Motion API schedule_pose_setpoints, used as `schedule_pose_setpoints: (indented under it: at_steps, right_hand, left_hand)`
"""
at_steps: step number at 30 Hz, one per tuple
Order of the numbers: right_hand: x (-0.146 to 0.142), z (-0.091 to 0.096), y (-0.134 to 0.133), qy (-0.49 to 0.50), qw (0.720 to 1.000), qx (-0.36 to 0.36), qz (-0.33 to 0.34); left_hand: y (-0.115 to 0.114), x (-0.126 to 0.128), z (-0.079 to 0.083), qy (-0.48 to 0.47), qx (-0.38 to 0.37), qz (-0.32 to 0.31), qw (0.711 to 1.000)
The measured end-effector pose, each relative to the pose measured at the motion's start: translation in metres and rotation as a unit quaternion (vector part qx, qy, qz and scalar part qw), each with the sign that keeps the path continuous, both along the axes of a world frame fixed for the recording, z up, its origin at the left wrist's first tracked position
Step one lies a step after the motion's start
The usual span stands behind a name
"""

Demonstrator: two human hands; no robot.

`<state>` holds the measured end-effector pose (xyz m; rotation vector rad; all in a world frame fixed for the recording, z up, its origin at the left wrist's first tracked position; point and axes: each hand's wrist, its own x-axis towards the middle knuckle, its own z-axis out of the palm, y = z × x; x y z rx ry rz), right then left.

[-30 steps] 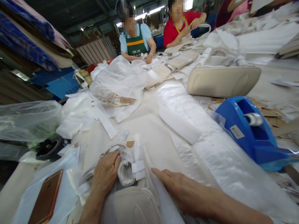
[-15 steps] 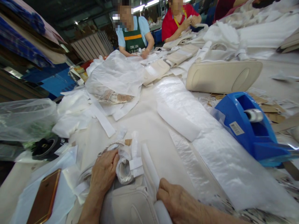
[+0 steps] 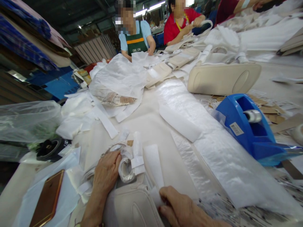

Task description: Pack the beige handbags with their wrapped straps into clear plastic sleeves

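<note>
A beige handbag [image 3: 132, 205] lies in front of me, its rolled strap wrapped in white film [image 3: 126, 170] on top. My left hand [image 3: 106, 171] is closed over the wrapped strap's left side; its fingertips are partly hidden. My right hand [image 3: 180, 203] is at the bag's right edge, thumb and fingers pinched on a white strip of packing sheet [image 3: 155, 165]. The strip runs along the bag's right side and stands up beyond it.
A blue tape dispenser [image 3: 246, 129] stands right, near a beige bag [image 3: 222, 78]. White padded film [image 3: 220, 164] covers the table's right side. A phone [image 3: 47, 198] and black cap-like item [image 3: 49, 148] lie left. Two co-workers [image 3: 136, 41] [image 3: 183, 23] work across the table.
My right hand has shifted slightly down, and the white strip beside the bag now shows its broad face. My left hand stays on the strap. The view has shifted slightly.
</note>
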<state>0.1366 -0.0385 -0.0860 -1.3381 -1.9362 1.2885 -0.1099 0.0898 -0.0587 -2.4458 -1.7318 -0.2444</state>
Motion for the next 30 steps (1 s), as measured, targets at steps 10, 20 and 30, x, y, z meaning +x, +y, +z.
schedule_pose_setpoints:
  at_steps: [10,20,30]
  right_hand:
    - [-0.009,0.025,0.032,-0.163,0.972,0.091,0.145]
    - [0.012,0.023,0.026,0.043,0.996,-0.009,0.078]
    - [-0.023,-0.004,0.063,0.061,0.971,-0.033,-0.23]
  left_hand:
    - [-0.001,0.005,-0.002,0.014,0.013,-0.009,1.0]
    - [-0.003,0.005,0.001,-0.012,0.015,-0.012,1.0]
    - [-0.003,0.003,-0.001,-0.031,0.012,-0.016,0.999]
